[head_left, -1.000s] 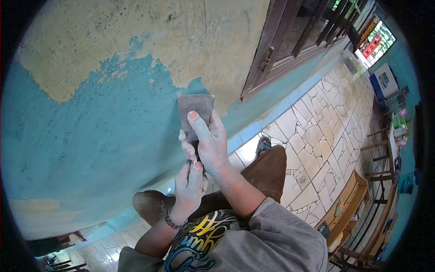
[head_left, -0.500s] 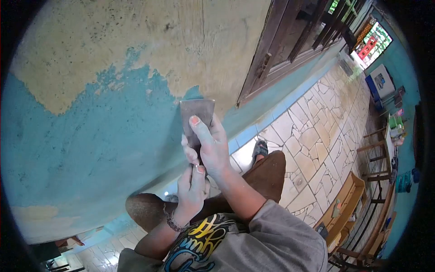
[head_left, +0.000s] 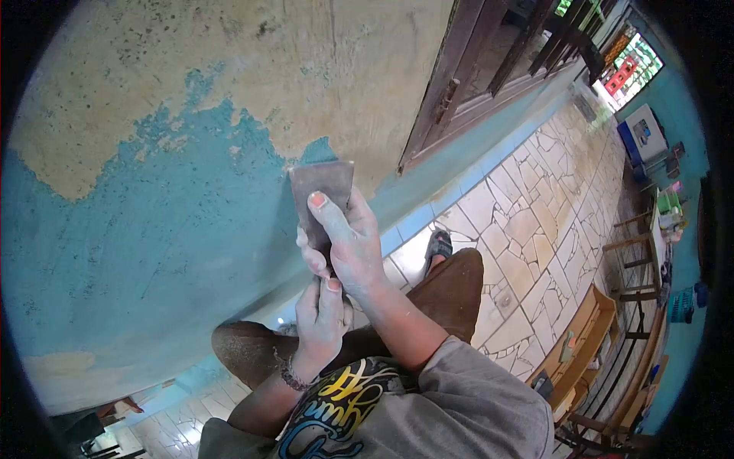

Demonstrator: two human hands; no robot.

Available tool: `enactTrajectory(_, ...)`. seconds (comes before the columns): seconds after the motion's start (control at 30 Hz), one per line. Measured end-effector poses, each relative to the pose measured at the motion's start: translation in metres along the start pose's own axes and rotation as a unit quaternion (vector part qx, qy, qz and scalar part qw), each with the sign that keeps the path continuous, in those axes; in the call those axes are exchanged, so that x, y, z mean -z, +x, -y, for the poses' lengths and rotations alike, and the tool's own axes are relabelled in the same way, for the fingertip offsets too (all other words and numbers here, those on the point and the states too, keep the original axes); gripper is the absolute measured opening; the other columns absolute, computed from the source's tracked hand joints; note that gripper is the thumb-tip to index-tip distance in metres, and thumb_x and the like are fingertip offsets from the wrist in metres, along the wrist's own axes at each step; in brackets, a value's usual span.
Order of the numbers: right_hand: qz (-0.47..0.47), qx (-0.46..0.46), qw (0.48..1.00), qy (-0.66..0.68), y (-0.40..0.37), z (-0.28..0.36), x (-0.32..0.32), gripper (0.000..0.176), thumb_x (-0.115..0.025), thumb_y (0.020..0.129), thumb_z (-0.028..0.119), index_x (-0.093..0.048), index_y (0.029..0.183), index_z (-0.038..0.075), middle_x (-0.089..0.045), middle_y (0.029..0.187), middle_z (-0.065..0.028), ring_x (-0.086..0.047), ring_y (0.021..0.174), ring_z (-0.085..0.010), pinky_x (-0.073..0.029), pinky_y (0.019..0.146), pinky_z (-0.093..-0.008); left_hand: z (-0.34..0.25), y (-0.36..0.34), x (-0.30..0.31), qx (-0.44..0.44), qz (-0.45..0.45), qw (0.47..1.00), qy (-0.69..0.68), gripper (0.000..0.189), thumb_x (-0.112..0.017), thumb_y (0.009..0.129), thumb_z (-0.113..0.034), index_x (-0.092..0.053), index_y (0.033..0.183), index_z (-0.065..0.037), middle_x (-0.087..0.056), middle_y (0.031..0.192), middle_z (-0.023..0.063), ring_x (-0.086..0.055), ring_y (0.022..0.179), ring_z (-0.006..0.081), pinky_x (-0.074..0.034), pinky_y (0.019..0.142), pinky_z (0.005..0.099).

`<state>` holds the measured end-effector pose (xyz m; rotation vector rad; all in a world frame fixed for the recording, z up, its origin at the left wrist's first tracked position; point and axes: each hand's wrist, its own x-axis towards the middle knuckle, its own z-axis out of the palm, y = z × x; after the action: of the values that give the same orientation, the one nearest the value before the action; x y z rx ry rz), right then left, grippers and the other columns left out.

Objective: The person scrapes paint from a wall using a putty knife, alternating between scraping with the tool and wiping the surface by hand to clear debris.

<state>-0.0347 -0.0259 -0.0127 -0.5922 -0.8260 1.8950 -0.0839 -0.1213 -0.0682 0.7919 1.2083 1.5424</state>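
**Against patchy turquoise wall (head_left: 168, 229), press evenly**

Best hold scraper (head_left: 325, 180) shallow, below-left of window frame (head_left: 436, 115), clasped in right hand (head_left: 355, 249), thumb flat on blade, and pinched near handle's end by left hand (head_left: 319, 325).

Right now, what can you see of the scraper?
The scraper has a flat, grey, metal-looking blade widening to a straight edge; its dark handle is mostly hidden. The right hand grips it, thumb on the blade; the left hand holds the lower end. Its edge is near ragged blue paint; contact unclear.
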Motion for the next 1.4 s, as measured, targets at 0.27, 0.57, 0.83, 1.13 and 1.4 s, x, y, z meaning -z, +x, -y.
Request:
enactTrajectory(0.27, 0.025, 0.008, 0.999, -0.023, -0.002, 0.006, -0.001, 0.030, -0.056, 0.096, 0.032, -0.046, 0.108, 0.006, -0.054, 0.068, -0.0071, -0.043, 0.040, -0.0096, -0.031, 0.034, -0.0224, -0.001, -0.001, 0.000, -0.019, 0.010, 0.999, 0.037, 0.029, -0.043, 0.102, -0.029, -0.049, 0.093, -0.003, -0.046, 0.062, -0.0008, -0.041, 0.045, 0.0052, -0.031, 0.040, 0.0227)
enactTrajectory(0.57, 0.004, -0.016, 1.000, -0.012, -0.005, 0.000, -0.004, 0.032, -0.057, 0.096, 0.030, -0.047, 0.114, 0.006, -0.056, 0.070, -0.0078, -0.044, 0.039, -0.0094, -0.031, 0.033, -0.0223, -0.001, -0.008, 0.001, 0.045, -0.007, 0.998, -0.044, 0.029, -0.044, 0.102, -0.031, -0.049, 0.097, -0.004, -0.044, 0.062, -0.0033, -0.039, 0.045, 0.0036, -0.031, 0.040, 0.0213)
enactTrajectory(0.83, -0.001, -0.012, 1.000, -0.010, -0.001, 0.001, -0.007, 0.031, -0.058, 0.095, 0.029, -0.047, 0.113, 0.006, -0.055, 0.068, -0.0087, -0.043, 0.038, -0.0107, -0.030, 0.033, -0.0230, 0.000, -0.007, 0.004, 0.044, 0.008, 0.999, -0.026, 0.032, -0.043, 0.101, -0.036, -0.050, 0.099, -0.006, -0.050, 0.067, 0.0008, -0.044, 0.047, 0.0071, -0.033, 0.040, 0.0225)
enactTrajectory(1.13, 0.023, -0.006, 0.999, -0.039, -0.003, 0.013, -0.005, 0.032, -0.058, 0.095, 0.029, -0.048, 0.114, 0.005, -0.055, 0.070, -0.0077, -0.044, 0.039, -0.0099, -0.032, 0.033, -0.0221, -0.001, -0.008, -0.009, 0.029, 0.001, 0.998, -0.062, 0.033, -0.043, 0.102, -0.036, -0.051, 0.098, -0.004, -0.049, 0.067, 0.0007, -0.044, 0.048, 0.0074, -0.034, 0.042, 0.0220)
enactTrajectory(1.4, 0.028, -0.001, 0.997, -0.066, -0.004, 0.014, 0.001, 0.034, -0.059, 0.095, 0.031, -0.049, 0.113, 0.004, -0.055, 0.070, -0.0070, -0.045, 0.041, -0.0096, -0.032, 0.034, -0.0220, 0.006, -0.009, -0.022, 0.034, -0.027, 0.995, -0.092, 0.030, -0.044, 0.102, -0.034, -0.051, 0.094, -0.006, -0.043, 0.060, -0.0038, -0.041, 0.046, 0.0044, -0.034, 0.041, 0.0211)
